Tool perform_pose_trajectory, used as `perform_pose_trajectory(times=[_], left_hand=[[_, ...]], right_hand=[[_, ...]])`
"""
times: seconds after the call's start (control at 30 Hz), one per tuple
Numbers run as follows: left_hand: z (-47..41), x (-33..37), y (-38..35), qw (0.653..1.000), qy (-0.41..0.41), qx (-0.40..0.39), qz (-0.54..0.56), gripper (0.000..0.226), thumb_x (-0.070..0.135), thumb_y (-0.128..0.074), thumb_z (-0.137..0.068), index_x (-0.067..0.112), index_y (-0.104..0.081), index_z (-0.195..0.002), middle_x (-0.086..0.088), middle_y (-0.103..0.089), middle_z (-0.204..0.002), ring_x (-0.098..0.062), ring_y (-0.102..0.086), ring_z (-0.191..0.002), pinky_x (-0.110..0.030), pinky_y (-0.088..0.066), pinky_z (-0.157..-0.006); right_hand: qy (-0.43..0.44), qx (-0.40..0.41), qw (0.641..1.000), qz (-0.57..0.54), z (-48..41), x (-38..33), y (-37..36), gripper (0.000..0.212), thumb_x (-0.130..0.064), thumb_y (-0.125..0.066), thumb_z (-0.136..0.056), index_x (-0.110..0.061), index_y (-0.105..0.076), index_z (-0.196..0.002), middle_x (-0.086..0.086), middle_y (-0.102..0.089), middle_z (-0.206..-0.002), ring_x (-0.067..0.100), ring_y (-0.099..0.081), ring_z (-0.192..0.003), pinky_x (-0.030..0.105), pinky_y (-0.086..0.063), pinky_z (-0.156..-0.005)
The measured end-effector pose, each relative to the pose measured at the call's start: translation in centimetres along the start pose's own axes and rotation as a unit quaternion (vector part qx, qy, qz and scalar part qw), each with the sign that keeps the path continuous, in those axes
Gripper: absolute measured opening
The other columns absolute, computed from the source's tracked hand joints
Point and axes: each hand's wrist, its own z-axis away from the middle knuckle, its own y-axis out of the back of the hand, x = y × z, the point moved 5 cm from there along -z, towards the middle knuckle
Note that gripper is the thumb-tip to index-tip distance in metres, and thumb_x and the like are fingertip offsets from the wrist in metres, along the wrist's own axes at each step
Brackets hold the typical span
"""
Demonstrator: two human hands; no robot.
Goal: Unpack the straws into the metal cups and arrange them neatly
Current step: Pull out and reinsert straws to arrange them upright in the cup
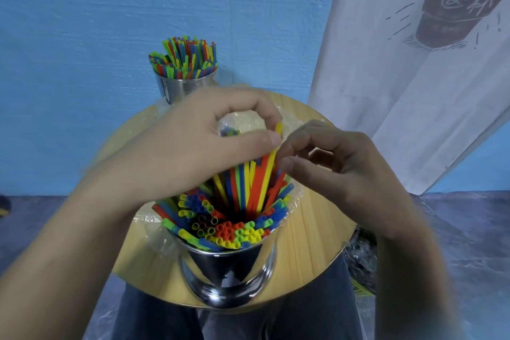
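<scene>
With your left hand [193,141] pinching the yellow straw [271,165], right hand [339,163] curled, hold unclear, seat it straight in the cup [229,270].

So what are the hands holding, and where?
The left hand pinches a yellow straw near its top end, between thumb and finger. The right hand curls close beside that straw; whether it grips cannot be told.

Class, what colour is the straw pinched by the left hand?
Yellow; the straw shows best in the head view.
</scene>
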Motion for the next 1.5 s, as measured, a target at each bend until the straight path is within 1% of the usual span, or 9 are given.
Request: perform_pose_trajectory(times=[0.2, 0.37, 0.6, 0.77, 0.87, 1.07, 1.23, 1.37, 1.5], left_hand=[[-0.4, 0.2, 0.9, 0.991, -0.022, 0.066, 0.116, 0.004, 0.019, -0.068, -0.092, 0.016, -0.068, -0.093, -0.013, -0.068, -0.084, -0.014, -0.064, -0.077, -0.024, -0.051, -0.074], [-0.1, -0.7, 1.4, 0.993, -0.003, 0.048, 0.107, 0.006, 0.024, -0.072, -0.089, 0.020, -0.073, -0.093, -0.010, -0.070, -0.082, -0.035, -0.062, -0.079, -0.028, -0.050, -0.073], [-0.4, 0.3, 2.0, 0.992, -0.041, 0.083, 0.086, 0.016, 0.042, -0.070, -0.087, 0.030, -0.076, -0.096, -0.002, -0.073, -0.085, -0.035, -0.066, -0.082, -0.044, -0.052, -0.070], [-0.6, 0.3, 2.6, 0.982, -0.070, 0.134, 0.116, 0.003, 0.032, -0.070, -0.090, 0.029, -0.071, -0.088, -0.001, -0.071, -0.079, -0.010, -0.061, -0.068, -0.027, -0.043, -0.060], [0.1, -0.2, 4.2, 0.951, -0.086, 0.238, 0.180, 0.009, 0.030, -0.067, -0.091, 0.036, -0.071, -0.086, 0.002, -0.071, -0.083, -0.012, -0.054, -0.062, -0.026, -0.042, -0.058], [1.4, -2.6, 5.9, 0.911, -0.033, 0.328, 0.246, 0.010, 0.031, -0.062, -0.095, 0.026, -0.059, -0.103, 0.006, -0.074, -0.089, -0.012, -0.053, -0.064, -0.027, -0.043, -0.061], [2.0, -3.6, 5.7, 0.910, 0.005, 0.365, 0.195, 0.010, 0.025, -0.068, -0.094, 0.026, -0.061, -0.101, 0.003, -0.076, -0.083, -0.015, -0.056, -0.063, -0.030, -0.047, -0.061], [2.0, -4.2, 4.9, 0.937, 0.046, 0.328, 0.110, 0.008, 0.020, -0.071, -0.095, 0.020, -0.067, -0.088, 0.009, -0.076, -0.077, -0.002, -0.062, -0.065, -0.020, -0.047, -0.062], [2.1, -4.8, 3.1, 0.976, 0.103, 0.187, 0.033, 0.012, 0.036, -0.075, -0.089, 0.025, -0.075, -0.086, 0.011, -0.075, -0.082, 0.001, -0.065, -0.076, -0.015, -0.050, -0.071]], right_hand=[[0.015, 0.040, 0.998, 0.046, -0.8, -0.8, -1.0, 0.015, -0.050, -0.067, -0.089, -0.036, -0.073, -0.087, -0.007, -0.064, -0.089, 0.018, -0.054, -0.076, 0.036, -0.048, -0.066], [0.027, 0.090, 0.995, 0.019, -1.0, -1.3, -0.3, 0.016, -0.036, -0.068, -0.096, -0.022, -0.073, -0.090, 0.000, -0.068, -0.081, 0.028, -0.061, -0.073, 0.047, -0.049, -0.064], [0.033, 0.098, 0.994, 0.016, -1.5, -2.3, -0.7, 0.014, -0.031, -0.064, -0.100, -0.021, -0.066, -0.091, -0.006, -0.068, -0.077, 0.023, -0.064, -0.072, 0.051, -0.052, -0.066], [0.044, 0.080, 0.996, -0.010, -2.2, -2.9, -1.4, 0.010, -0.024, -0.067, -0.099, -0.017, -0.067, -0.092, 0.000, -0.066, -0.076, 0.024, -0.063, -0.072, 0.047, -0.050, -0.063], [0.042, 0.080, 0.996, -0.006, -2.2, -2.8, -1.4, 0.003, -0.026, -0.068, -0.097, -0.027, -0.067, -0.094, -0.006, -0.068, -0.079, 0.022, -0.062, -0.074, 0.039, -0.049, -0.063], [0.034, 0.071, 0.997, -0.020, -2.0, -1.8, -1.1, 0.013, -0.018, -0.064, -0.098, -0.030, -0.069, -0.102, -0.002, -0.074, -0.079, 0.028, -0.067, -0.075, 0.051, -0.052, -0.069], [0.033, 0.153, 0.986, -0.062, -1.5, -0.7, 0.2, 0.015, -0.018, -0.066, -0.094, -0.030, -0.072, -0.101, -0.001, -0.075, -0.081, 0.020, -0.066, -0.076, 0.038, -0.049, -0.068], [0.042, 0.224, 0.939, -0.259, -0.9, -0.1, 1.4, 0.012, -0.012, -0.066, -0.092, -0.022, -0.073, -0.094, 0.004, -0.071, -0.080, 0.018, -0.051, -0.068, 0.026, -0.043, -0.063], [0.048, 0.310, 0.912, -0.263, -0.2, -0.2, 2.8, 0.020, -0.013, -0.052, -0.105, -0.016, -0.070, -0.095, 0.003, -0.068, -0.082, 0.016, -0.056, -0.071, 0.027, -0.044, -0.063]])
